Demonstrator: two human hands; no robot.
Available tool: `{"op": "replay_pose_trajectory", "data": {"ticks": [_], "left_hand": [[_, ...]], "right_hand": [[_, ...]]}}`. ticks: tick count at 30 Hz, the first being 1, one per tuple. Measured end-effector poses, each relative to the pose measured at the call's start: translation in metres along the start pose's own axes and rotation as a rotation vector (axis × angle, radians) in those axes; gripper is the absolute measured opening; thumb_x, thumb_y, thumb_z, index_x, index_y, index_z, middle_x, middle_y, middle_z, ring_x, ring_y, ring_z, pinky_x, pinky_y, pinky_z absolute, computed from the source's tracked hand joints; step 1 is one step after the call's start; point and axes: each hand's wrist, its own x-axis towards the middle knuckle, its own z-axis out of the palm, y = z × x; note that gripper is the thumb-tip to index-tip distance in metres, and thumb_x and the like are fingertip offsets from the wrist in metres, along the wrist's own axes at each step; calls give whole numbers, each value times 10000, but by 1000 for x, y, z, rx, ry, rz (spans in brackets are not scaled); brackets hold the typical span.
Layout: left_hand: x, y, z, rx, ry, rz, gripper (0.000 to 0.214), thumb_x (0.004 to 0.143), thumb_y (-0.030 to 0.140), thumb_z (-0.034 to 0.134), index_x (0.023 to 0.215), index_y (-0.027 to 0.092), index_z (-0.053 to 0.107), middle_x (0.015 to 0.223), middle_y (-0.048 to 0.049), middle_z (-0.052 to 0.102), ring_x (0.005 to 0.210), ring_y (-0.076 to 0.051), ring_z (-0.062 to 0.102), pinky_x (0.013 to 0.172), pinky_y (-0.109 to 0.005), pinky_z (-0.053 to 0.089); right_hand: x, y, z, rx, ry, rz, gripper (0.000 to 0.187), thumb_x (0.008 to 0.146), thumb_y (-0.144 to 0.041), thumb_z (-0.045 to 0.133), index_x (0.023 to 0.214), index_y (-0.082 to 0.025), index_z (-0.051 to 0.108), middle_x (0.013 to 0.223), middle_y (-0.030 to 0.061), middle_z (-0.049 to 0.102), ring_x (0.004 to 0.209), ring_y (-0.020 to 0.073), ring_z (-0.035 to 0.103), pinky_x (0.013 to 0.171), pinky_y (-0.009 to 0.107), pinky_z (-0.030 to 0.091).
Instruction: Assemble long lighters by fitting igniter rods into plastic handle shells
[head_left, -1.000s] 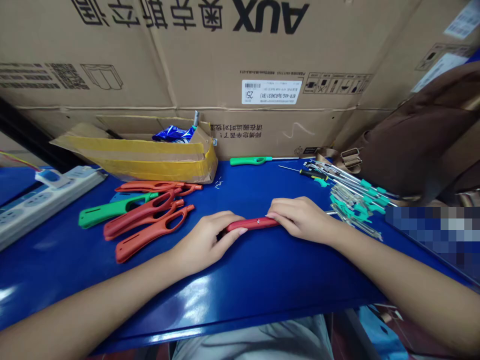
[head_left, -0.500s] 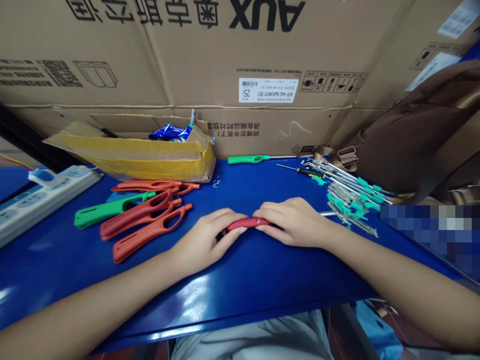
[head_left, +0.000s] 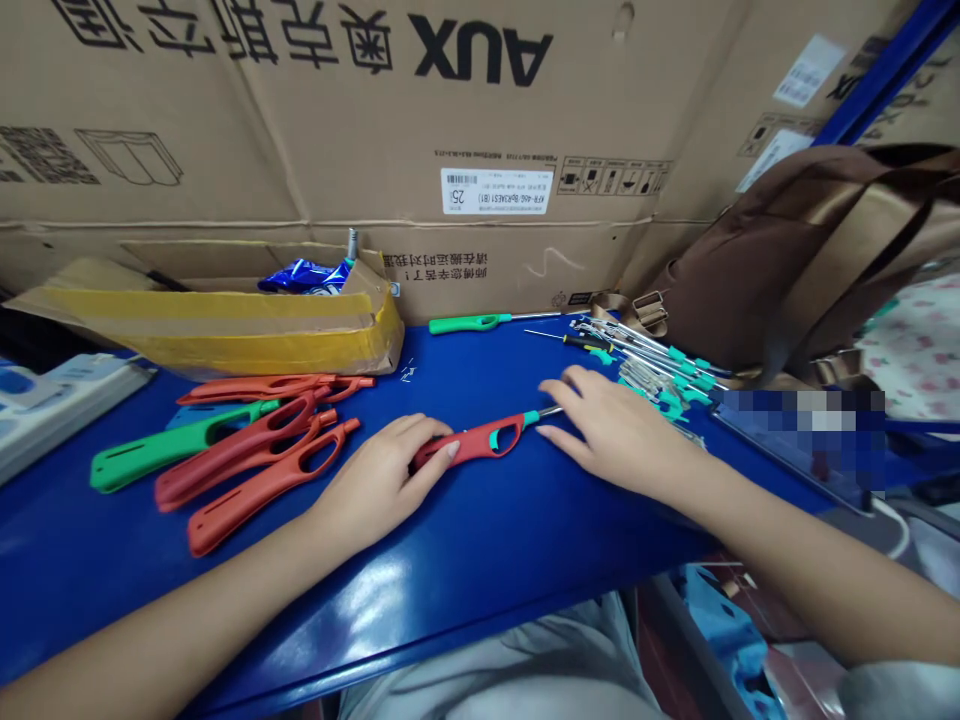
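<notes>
My left hand grips the handle end of a red long-necked lighter, thumb on top. The lighter lies on its side, showing its teal trigger, a teal collar and part of a metal tube pointing right. Beside that tube my right hand is open, thumb and fingers apart; its fingers hide the tube's far end. Left of my left hand lie several orange-red lighter casings and a green casing. A heap of metal tubes with teal parts lies beyond my right hand.
A green lighter and a black-and-yellow screwdriver lie at the back. Behind the casings stands a yellow-taped carton. A power strip is at left, a brown bag at right. Large cardboard backs the blue table.
My right hand has let go of the red lighter and opened, moving right. The lighter has turned from edge-on to show its flat side and trigger. The view has swung slightly right.
</notes>
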Motion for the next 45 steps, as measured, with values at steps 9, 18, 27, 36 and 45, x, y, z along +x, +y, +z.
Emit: {"op": "replay_pose_trajectory", "data": {"ticks": [9,18,27,36,45], "left_hand": [[2,-1,4,133,-2,3,394,1035,493,381,1219,239,619,1206,-62,607,1007,-237,659,887,-378,515],[3,-5,-1,199,-14,16,410,1023,506,382,1222,226,605,1208,-77,601,1009,-245,660,838,-355,536],[3,-8,-2,172,-1,36,400,1019,498,407,1223,228,621,1201,-80,610,1019,-250,662,872,-367,544],[3,-7,-2,166,-14,21,407,1026,495,387,1222,225,619,1213,-73,604,1023,-247,664,876,-367,539],[2,-9,-3,151,-5,28,413,1022,510,400,1240,236,619,1211,-69,608,1035,-247,664,898,-369,538]], "right_hand": [[-68,44,27,-190,-37,470,597,988,-644,356,1331,-183,519,1253,183,535,735,244,667,466,285,376],[-32,85,52,-45,190,294,393,1011,-496,428,990,-190,674,1059,97,697,897,243,674,567,296,387],[0,105,59,-69,211,257,382,1036,-338,338,1047,-172,682,1090,118,695,997,273,628,715,339,406],[36,106,55,-59,173,279,425,960,-297,440,1294,-91,603,1328,233,571,1183,390,483,948,499,408],[68,128,52,100,3,329,284,906,-344,592,1087,-148,688,1179,177,632,1091,335,534,944,454,429]]}}
